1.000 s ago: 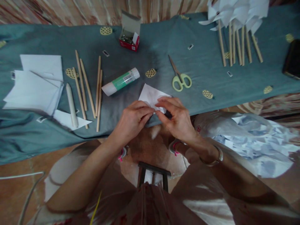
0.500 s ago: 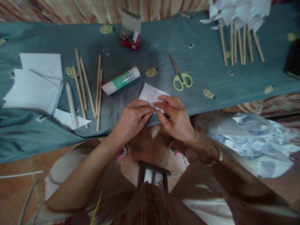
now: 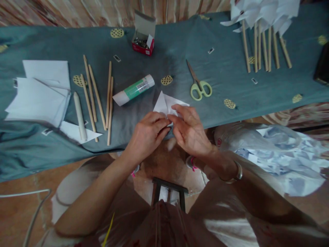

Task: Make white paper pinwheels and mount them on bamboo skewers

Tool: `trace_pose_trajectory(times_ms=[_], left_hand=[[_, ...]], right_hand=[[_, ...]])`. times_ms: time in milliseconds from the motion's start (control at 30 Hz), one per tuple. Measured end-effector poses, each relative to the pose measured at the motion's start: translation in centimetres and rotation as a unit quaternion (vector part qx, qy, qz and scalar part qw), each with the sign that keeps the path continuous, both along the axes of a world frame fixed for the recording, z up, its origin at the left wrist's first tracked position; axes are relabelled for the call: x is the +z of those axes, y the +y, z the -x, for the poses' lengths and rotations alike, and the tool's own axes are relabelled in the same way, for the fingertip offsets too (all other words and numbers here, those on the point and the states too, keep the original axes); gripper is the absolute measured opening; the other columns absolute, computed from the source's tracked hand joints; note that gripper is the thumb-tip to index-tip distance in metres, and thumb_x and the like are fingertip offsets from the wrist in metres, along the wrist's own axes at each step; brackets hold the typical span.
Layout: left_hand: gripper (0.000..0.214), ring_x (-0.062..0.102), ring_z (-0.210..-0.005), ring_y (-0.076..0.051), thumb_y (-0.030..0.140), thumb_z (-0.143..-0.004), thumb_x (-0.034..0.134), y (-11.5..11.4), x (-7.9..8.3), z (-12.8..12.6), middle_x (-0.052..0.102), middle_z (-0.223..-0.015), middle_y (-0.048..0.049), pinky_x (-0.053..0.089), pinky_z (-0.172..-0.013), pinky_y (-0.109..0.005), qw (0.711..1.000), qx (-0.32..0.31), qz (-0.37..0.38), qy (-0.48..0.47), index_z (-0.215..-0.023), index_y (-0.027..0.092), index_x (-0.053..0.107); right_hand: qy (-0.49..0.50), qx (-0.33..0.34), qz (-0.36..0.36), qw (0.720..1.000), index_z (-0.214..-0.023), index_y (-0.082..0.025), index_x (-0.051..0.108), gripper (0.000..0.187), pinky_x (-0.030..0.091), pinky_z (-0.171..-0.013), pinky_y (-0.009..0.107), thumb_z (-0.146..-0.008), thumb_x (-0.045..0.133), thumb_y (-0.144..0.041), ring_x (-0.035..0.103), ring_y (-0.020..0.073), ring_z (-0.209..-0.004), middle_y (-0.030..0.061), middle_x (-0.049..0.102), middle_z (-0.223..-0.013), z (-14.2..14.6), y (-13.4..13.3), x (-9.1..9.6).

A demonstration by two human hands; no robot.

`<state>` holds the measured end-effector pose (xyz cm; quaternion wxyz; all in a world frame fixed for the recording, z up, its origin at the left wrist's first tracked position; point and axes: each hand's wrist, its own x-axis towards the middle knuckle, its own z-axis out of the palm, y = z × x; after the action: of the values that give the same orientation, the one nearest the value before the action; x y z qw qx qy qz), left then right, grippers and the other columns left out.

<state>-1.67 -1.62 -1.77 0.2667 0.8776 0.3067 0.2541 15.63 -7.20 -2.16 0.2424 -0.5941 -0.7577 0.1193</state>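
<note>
A white sheet of paper (image 3: pixel 161 103), partly folded or cut, lies at the table's near edge, its upper corners showing beyond my fingers. My left hand (image 3: pixel 147 133) pinches its near left part between thumb and fingers. From the other side my right hand (image 3: pixel 190 132) presses on the paper, fingertips meeting those of the left near its middle. The fingers hide the lower part of the sheet. Just beyond lies a glue stick (image 3: pixel 135 89) with a green label. Scissors (image 3: pixel 199 84) with pale green handles rest to the right, blades pointing away.
Several wooden sticks (image 3: pixel 96 96) and a stack of white paper (image 3: pixel 38 99) lie left, with a pale pointed tool (image 3: pixel 80 116). A red box (image 3: pixel 143 46) of metal fasteners stands behind. Paper pinwheels (image 3: pixel 264 15) lie far right. A plastic bag (image 3: pixel 280 154) of paper scraps sits below.
My right hand's fingers have moved slightly left and drawn in toward the left fingertips. The paper's left flap now stands out more sharply along its crease.
</note>
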Motion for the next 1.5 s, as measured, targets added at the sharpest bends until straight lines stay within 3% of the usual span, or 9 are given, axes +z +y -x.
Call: trace_pose_trajectory(times_ms=[200,367,567,800,967,1133,1300,1500], left_hand=[[0.015,0.061,-0.092,-0.019,0.018,-0.092,0.054,0.0,-0.2,-0.1,0.065,-0.096,-0.0079,0.053,-0.083,-0.033,0.999,0.000,-0.033,-0.002,-0.096,0.015,0.068],[0.016,0.060,-0.090,-0.019,0.019,-0.092,0.054,-0.1,-0.1,0.0,0.065,-0.093,-0.0083,0.052,-0.080,-0.033,0.998,0.001,-0.054,0.017,-0.098,0.014,0.068],[0.015,0.059,-0.089,-0.021,0.017,-0.091,0.056,0.8,0.1,0.9,0.065,-0.094,-0.0085,0.051,-0.080,-0.034,0.996,0.008,-0.083,0.030,-0.097,0.014,0.069],[0.016,0.059,-0.090,-0.021,0.018,-0.091,0.055,1.8,0.3,2.1,0.066,-0.094,-0.0079,0.050,-0.080,-0.035,0.995,0.027,-0.086,0.035,-0.095,0.016,0.070],[0.018,0.058,-0.094,-0.021,0.027,-0.092,0.055,1.1,0.8,2.3,0.065,-0.100,-0.0077,0.049,-0.083,-0.038,0.996,0.031,-0.080,0.033,-0.098,0.017,0.069],[0.026,0.057,-0.093,-0.024,0.039,-0.090,0.059,-0.2,1.1,1.8,0.066,-0.102,-0.0097,0.046,-0.077,-0.039,0.988,0.007,-0.142,0.059,-0.102,0.017,0.067],[0.019,0.057,-0.093,-0.025,0.031,-0.091,0.059,-0.9,0.8,1.4,0.068,-0.102,-0.0090,0.042,-0.072,-0.037,0.980,-0.008,-0.159,0.120,-0.102,0.017,0.067],[0.018,0.058,-0.088,-0.022,0.024,-0.095,0.052,-1.2,0.6,1.4,0.068,-0.097,-0.0090,0.040,-0.071,-0.035,0.982,-0.001,-0.149,0.117,-0.101,0.017,0.067]], right_hand=[[-0.020,-0.003,-0.006,1.000,-0.118,-0.019,0.062,0.034,0.044,-0.102,0.051,-0.088,0.047,-0.015,0.047,0.0304,-0.125,0.0125,0.051,-0.139,-0.2,-0.1,-0.1],[0.069,-0.012,0.002,0.998,-0.120,-0.024,0.062,0.031,0.043,-0.105,0.050,-0.092,0.048,-0.023,0.051,0.0266,-0.125,0.0090,0.057,-0.135,-1.1,0.1,0.4],[0.087,-0.056,-0.012,0.995,-0.123,-0.021,0.061,0.034,0.042,-0.107,0.051,-0.093,0.050,-0.033,0.052,0.0274,-0.127,0.0122,0.058,-0.134,-2.4,0.7,0.6],[0.083,-0.036,-0.003,0.996,-0.116,-0.019,0.065,0.029,0.045,-0.104,0.049,-0.094,0.047,-0.028,0.058,0.0257,-0.120,0.0129,0.064,-0.126,-2.2,0.6,1.2],[0.070,-0.022,0.004,0.997,-0.111,-0.019,0.066,0.026,0.048,-0.100,0.051,-0.092,0.049,-0.024,0.061,0.0270,-0.114,0.0127,0.066,-0.121,-1.7,0.2,1.6],[0.066,-0.013,-0.005,0.998,-0.107,-0.017,0.067,0.025,0.048,-0.100,0.050,-0.090,0.050,-0.022,0.063,0.0266,-0.112,0.0135,0.067,-0.119,-1.2,-0.2,1.4],[0.072,-0.008,-0.006,0.997,-0.105,-0.018,0.068,0.025,0.049,-0.100,0.051,-0.087,0.051,-0.019,0.063,0.0275,-0.110,0.0126,0.067,-0.119,-0.7,-0.5,1.2],[0.073,0.001,0.004,0.997,-0.105,-0.018,0.069,0.026,0.046,-0.103,0.055,-0.084,0.055,-0.018,0.063,0.0292,-0.112,0.0130,0.067,-0.121,-0.7,-0.7,1.2]])
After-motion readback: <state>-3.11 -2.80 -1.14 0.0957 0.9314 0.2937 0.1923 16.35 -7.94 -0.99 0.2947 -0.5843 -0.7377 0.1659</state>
